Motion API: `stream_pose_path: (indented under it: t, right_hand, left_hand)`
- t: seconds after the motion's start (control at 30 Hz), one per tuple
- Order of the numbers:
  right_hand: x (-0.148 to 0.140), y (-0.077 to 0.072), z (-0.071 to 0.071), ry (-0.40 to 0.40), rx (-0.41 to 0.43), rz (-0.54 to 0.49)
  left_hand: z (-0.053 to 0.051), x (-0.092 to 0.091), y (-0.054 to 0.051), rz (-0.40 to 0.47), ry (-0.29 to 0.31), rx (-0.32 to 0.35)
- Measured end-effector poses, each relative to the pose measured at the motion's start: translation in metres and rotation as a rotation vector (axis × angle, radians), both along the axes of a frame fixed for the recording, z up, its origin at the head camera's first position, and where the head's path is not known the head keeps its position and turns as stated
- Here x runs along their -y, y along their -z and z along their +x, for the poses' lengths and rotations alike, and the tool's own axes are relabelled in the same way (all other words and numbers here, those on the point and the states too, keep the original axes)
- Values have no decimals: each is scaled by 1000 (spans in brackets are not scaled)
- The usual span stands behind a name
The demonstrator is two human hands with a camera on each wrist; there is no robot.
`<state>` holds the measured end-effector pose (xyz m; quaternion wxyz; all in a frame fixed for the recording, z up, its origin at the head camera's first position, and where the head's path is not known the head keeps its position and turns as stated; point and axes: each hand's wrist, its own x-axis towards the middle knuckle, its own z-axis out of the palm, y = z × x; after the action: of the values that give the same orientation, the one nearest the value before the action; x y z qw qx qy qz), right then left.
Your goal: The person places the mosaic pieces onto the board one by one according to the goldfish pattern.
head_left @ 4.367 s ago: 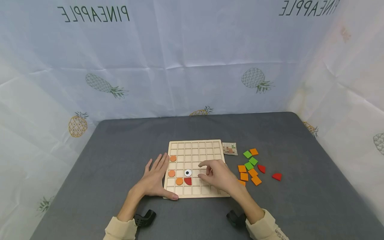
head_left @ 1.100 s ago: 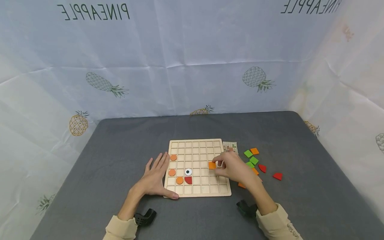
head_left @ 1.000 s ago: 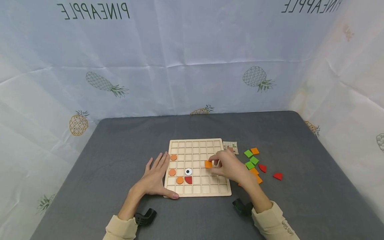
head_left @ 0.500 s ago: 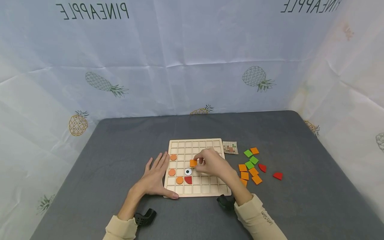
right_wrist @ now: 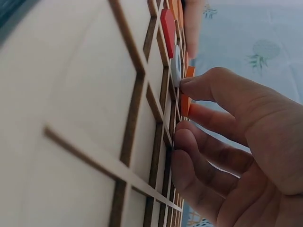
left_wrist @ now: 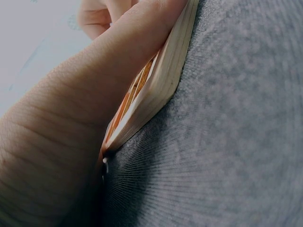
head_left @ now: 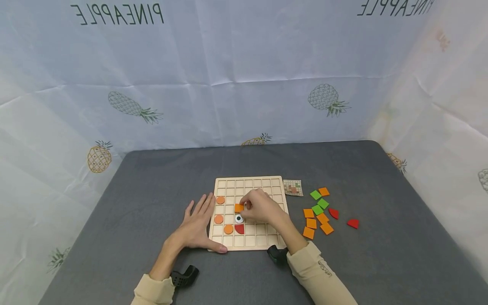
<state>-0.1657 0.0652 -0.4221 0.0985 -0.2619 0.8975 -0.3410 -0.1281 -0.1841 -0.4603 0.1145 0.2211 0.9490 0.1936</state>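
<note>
Orange square: I have this tile (head_left: 238,208) at the tips of my right thumb and index finger, on the side of my hand toward the left edge of the board; I cannot tell whether it is down in a cell.
Right hand: mine (head_left: 261,207) is over the middle of the board (head_left: 263,242), thumb and index finger clamped on the orange square.
Left hand: my other hand (head_left: 195,228) rests along the board's left edge, fingers straight and apart, thumb at its near left corner.
Eye disc: this white piece (head_left: 239,218) lies on the board, just nearer me than the orange square.
Red quarter: this piece (head_left: 239,229) lies on the board, just nearer me than the eye disc.
Pattern card: this (head_left: 292,187) lies just beside the board's right edge.
</note>
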Motion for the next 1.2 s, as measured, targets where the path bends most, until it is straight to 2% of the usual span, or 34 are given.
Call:
stream_pose_path:
  t: [0.23, 0.57, 0.97, 1.2]
  right_hand:
    - [1, -1, -1, 33, 34, 19]
    - [0, -1, -1, 36, 56, 33]
    - [7, -1, 1, 69, 15, 98]
    - [8, 2, 1, 102, 20, 110]
  left_hand:
    - [-1, 0, 0, -7, 1, -4]
    - [1, 2, 0, -12, 0, -4]
    - [1, 0, 0, -5, 3, -1]
    - [1, 0, 0, -2, 3, -3]
